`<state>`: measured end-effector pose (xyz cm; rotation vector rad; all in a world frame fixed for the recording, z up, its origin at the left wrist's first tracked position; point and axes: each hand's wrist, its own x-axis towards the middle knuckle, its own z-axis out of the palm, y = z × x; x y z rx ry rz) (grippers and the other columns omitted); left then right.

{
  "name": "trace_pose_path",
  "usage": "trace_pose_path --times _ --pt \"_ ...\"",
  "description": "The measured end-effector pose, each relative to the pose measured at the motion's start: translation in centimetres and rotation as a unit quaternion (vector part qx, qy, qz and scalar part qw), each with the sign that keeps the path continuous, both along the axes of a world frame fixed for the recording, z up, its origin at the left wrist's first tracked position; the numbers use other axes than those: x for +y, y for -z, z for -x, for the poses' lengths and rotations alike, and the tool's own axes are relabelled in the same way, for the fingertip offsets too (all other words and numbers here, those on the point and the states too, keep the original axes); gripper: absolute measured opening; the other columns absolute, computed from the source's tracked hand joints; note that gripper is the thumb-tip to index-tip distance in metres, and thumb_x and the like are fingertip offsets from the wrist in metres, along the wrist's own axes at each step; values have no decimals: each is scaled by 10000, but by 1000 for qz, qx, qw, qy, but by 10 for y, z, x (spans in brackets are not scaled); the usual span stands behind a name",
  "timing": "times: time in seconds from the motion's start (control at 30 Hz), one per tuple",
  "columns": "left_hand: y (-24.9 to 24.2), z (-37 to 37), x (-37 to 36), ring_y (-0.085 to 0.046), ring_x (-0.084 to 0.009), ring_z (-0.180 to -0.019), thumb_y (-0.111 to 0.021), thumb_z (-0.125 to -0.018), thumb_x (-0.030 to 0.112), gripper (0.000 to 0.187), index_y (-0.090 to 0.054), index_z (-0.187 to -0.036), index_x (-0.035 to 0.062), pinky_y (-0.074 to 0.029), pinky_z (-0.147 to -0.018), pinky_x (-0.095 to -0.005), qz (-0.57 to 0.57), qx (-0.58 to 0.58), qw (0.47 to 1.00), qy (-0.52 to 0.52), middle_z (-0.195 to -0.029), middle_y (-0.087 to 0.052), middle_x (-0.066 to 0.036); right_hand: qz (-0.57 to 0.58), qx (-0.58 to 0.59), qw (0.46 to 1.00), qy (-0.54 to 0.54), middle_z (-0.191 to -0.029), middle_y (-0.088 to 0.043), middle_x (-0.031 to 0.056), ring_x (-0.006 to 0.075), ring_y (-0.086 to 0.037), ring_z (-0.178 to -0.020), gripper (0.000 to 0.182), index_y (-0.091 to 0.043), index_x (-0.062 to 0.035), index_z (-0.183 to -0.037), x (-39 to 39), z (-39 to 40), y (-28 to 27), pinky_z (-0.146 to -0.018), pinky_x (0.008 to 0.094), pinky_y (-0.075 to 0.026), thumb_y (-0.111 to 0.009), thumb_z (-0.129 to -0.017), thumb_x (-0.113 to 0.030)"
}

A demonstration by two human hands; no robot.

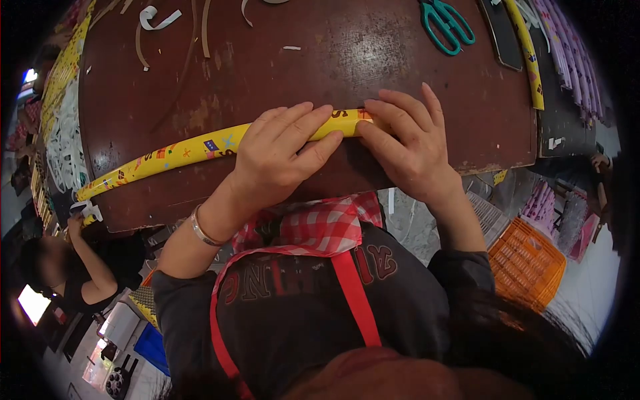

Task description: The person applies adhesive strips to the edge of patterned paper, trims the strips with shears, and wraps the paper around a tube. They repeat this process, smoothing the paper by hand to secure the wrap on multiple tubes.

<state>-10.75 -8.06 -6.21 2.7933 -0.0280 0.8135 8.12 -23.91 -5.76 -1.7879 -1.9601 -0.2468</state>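
Observation:
A long, thin roll of yellow printed wrapping paper [180, 151] lies across the near part of the brown table, with small colourful pictures and letters on it. My left hand [283, 147] is closed over the roll right of its middle, fingers on the far side and thumb on the near side. Close to the roll's right end, my right hand [410, 143] grips it between thumb and fingers, with the little finger raised. The fingers partly cover that end.
Teal-handled scissors [448, 27] and a dark phone-like slab [500, 37] lie at the far right. Paper strips [205, 30] are scattered at the back of the worn table [300, 73]. Purple rolls [573, 67] lie further right, above an orange crate [527, 263]. Another person [87, 267] is at lower left.

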Motion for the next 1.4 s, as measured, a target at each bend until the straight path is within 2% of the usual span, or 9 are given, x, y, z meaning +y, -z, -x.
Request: trace_pose_path --times 0.23,0.33,0.47,0.67,0.73,0.87,1.03,1.23,1.4 --pt "0 1 1 -684 -289 -987 -664 -794 145 241 -696 -1032 121 -552 -804 -408 -4 -1 1000 -1 -1150 -687 -117 -8 6 1000 -5 -1177 -653 67 262 -597 -1149 213 -682 -150 -1004 -2 2 3 -1083 589 -327 -647 -796 -179" --pt "2 1 1 -685 -287 -998 -666 -796 144 221 -694 -1014 121 -554 -811 -410 -4 -5 1000 -1 -1150 -688 -113 6 11 1000 1 -1164 -668 80 282 -611 -1152 242 -689 -118 -991 -1 3 -2 -1114 549 -318 -756 -760 -138" --pt "2 2 0 -688 -297 -1000 -668 -802 144 225 -677 -1024 111 -550 -831 -417 14 -6 1000 -1 -1140 -692 -113 -3 24 1000 5 -1169 -662 69 278 -608 -1153 351 -674 -114 -1081 0 1 -2 -1122 552 -302 -785 -751 -160" --pt "-22 -4 -9 -653 -297 -1063 -766 -704 127 393 -644 -1073 71 -520 -885 -407 88 67 993 -48 -1189 -653 -96 21 10 999 31 -1094 -648 46 253 -609 -1113 485 -645 -114 -1189 3 -4 -2 -1123 562 -292 -810 -746 -225" --pt "-24 -14 -6 -641 -266 -1018 -808 -653 149 488 -644 -1105 63 -509 -827 -388 60 78 993 -62 -1153 -635 -68 12 7 1000 25 -1074 -642 43 248 -610 -1099 487 -646 -114 -1189 4 -6 0 -1120 565 -295 -810 -747 -236" --pt "-8 -17 2 -639 -239 -933 -800 -664 186 485 -664 -1115 69 -496 -744 -373 49 54 997 -28 -1070 -635 -48 21 9 999 25 -1066 -638 37 247 -606 -1092 467 -650 -117 -1186 5 -11 -1 -1115 577 -295 -796 -764 -254" --pt "1 -13 3 -657 -214 -851 -769 -712 194 376 -709 -1066 84 -497 -646 -338 -3 -31 1000 -4 -994 -664 -44 29 11 999 20 -1088 -642 31 247 -595 -1119 468 -653 -129 -1196 0 -10 -1 -1107 580 -304 -789 -769 -267" --pt "1 -12 3 -665 -215 -862 -768 -742 192 332 -712 -1054 93 -499 -636 -330 -12 -28 1000 3 -1016 -679 -61 37 -29 996 81 -1158 -646 45 274 -570 -1185 477 -659 -129 -1204 -25 -23 -6 -1101 568 -306 -782 -773 -292" --pt "3 -12 4 -665 -221 -869 -766 -746 198 333 -711 -1060 103 -499 -641 -331 -23 -33 999 12 -1034 -682 -66 17 -40 988 145 -1225 -636 81 311 -559 -1208 542 -640 -72 -1228 -36 -23 -8 -1090 578 -313 -776 -781 -347"
